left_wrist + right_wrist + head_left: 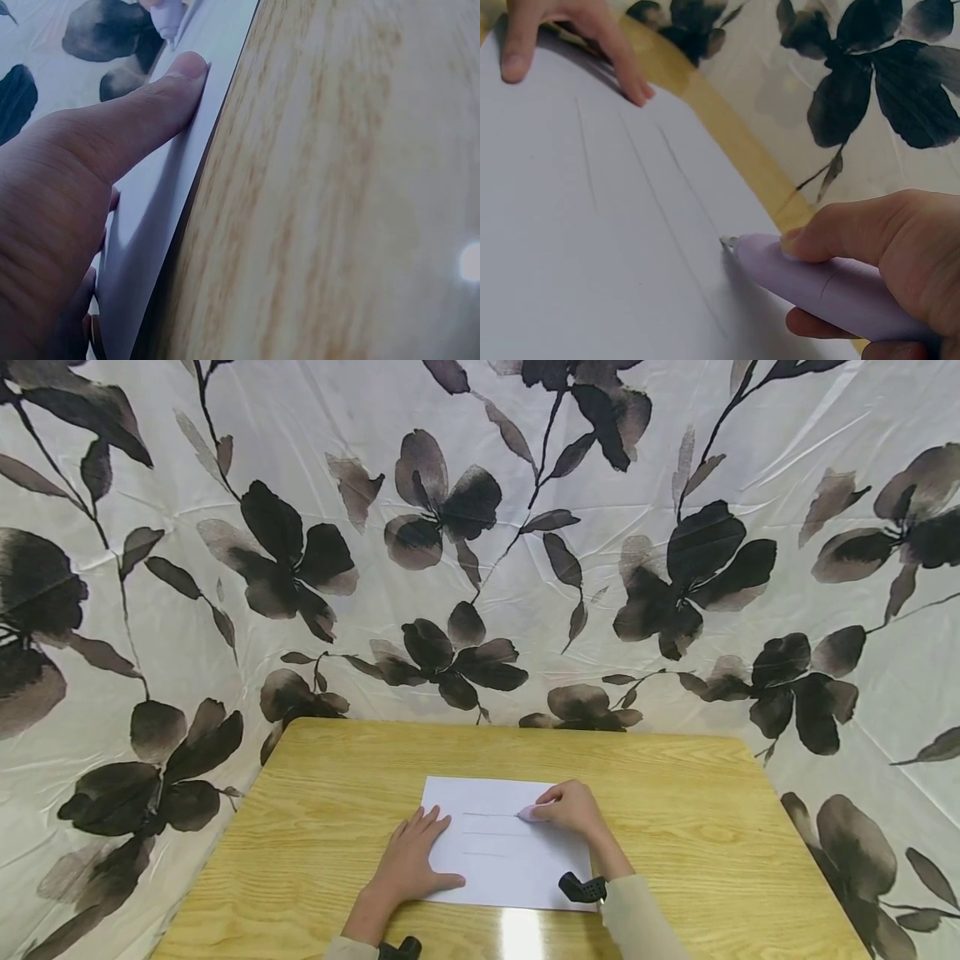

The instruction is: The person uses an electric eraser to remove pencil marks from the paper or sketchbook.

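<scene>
A white sheet of paper (517,881) with three thin, roughly parallel lines lies on the table. My left hand (412,860) rests spread on its left side, fingers straight; in the left wrist view the thumb (161,97) lies along the paper near its edge. My right hand (576,810) grips a thick lilac pen-shaped tool (832,285), thumb on one side and fingers curled beneath. Its narrow tip (729,241) touches the paper at the right end of the farthest line. Exactly what kind of tool it is, I cannot tell.
The wooden table (690,835) extends around the sheet, with a bright reflection near its front edge. A floral cloth (465,568) hangs behind and beside it. Black wrist devices (583,888) sit at both cuffs.
</scene>
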A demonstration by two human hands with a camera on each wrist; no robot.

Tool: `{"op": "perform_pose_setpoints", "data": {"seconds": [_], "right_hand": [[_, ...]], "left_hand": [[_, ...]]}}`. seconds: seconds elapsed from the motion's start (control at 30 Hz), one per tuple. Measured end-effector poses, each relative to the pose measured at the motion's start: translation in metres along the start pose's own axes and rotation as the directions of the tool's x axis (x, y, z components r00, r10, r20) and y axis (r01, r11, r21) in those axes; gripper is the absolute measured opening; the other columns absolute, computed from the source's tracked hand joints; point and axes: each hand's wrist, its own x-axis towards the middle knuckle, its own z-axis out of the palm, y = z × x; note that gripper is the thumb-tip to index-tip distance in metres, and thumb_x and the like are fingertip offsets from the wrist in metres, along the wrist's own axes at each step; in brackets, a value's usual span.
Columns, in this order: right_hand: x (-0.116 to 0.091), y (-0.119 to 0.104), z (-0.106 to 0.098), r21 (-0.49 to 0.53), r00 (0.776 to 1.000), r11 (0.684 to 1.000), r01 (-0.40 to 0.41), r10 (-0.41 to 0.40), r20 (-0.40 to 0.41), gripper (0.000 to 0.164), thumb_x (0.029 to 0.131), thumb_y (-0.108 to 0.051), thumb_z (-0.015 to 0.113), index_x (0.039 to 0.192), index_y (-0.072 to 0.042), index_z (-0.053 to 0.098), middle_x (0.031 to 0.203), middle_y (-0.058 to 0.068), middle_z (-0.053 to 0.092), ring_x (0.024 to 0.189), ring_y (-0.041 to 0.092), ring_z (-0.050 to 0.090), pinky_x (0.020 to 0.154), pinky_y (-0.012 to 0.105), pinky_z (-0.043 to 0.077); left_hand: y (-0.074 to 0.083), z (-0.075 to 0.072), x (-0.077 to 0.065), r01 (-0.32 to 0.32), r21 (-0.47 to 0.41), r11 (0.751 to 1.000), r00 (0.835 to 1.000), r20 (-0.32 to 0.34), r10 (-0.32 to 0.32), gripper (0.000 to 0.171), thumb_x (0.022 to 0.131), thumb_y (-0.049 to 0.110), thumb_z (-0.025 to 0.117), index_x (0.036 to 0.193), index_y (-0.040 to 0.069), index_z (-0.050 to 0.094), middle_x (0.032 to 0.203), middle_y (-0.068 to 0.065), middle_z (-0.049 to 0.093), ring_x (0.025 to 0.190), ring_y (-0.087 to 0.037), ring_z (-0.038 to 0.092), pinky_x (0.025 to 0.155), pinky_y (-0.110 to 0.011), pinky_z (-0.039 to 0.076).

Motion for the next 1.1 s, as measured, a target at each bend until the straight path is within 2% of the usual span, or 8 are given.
{"op": "perform_pose_setpoints", "data": {"seconds": [0.23,0.33,0.57,0.83,1.1], "right_hand": [[0.0028,0.0002,0.0027,-0.035,0.999,0.999,0.032,-0.032,0.008,0.016,0.070,-0.026,0.086,0.076,-0.014,0.078,0.072,-0.002,0.064,0.063,0.015,0.051,0.053,0.028,0.042],[0.0038,-0.0004,0.0039,-0.045,0.999,0.998,0.047,-0.047,0.012,0.016,0.071,-0.027,0.086,0.077,-0.014,0.078,0.076,-0.003,0.066,0.065,0.014,0.052,0.054,0.028,0.043],[-0.0003,-0.0010,-0.0025,-0.026,1.000,1.000,-0.008,0.008,-0.006,0.016,0.070,-0.025,0.087,0.075,-0.013,0.077,0.074,-0.001,0.064,0.066,0.017,0.051,0.054,0.029,0.041],[0.0040,0.0004,0.0042,-0.031,0.999,0.999,0.042,-0.042,0.019,0.015,0.070,-0.026,0.087,0.075,-0.015,0.078,0.076,-0.003,0.067,0.066,0.015,0.053,0.055,0.028,0.043],[0.0016,0.0016,-0.0015,-0.042,1.000,0.999,0.006,-0.006,-0.002,0.015,0.070,-0.024,0.086,0.074,-0.014,0.077,0.075,-0.001,0.066,0.066,0.017,0.052,0.054,0.029,0.042]], "left_hand": [[0.0021,0.0005,-0.0001,-0.010,-0.005,1.000,1.000,-0.007,0.010,0.103,0.065,0.075,0.070,0.143,0.012,0.049,0.153,-0.014,0.035,0.142,-0.039,0.024,0.112,-0.060,0.019],[0.0018,0.0013,0.0004,-0.003,0.004,1.000,1.000,0.010,0.003,0.104,0.065,0.076,0.069,0.144,0.013,0.048,0.154,-0.013,0.034,0.143,-0.038,0.022,0.112,-0.059,0.018],[-0.0017,0.0018,0.0003,0.006,0.008,1.000,1.000,0.007,-0.006,0.105,0.064,0.076,0.070,0.145,0.012,0.047,0.154,-0.013,0.033,0.143,-0.038,0.021,0.113,-0.058,0.017],[-0.0007,0.0019,-0.0009,-0.007,0.001,1.000,1.000,0.001,0.007,0.104,0.065,0.078,0.068,0.144,0.012,0.048,0.153,-0.014,0.035,0.142,-0.039,0.024,0.112,-0.059,0.019],[-0.0019,0.0026,0.0002,0.001,0.012,1.000,1.000,0.005,-0.001,0.105,0.064,0.078,0.068,0.145,0.013,0.047,0.154,-0.013,0.034,0.143,-0.037,0.022,0.112,-0.058,0.018]]}}
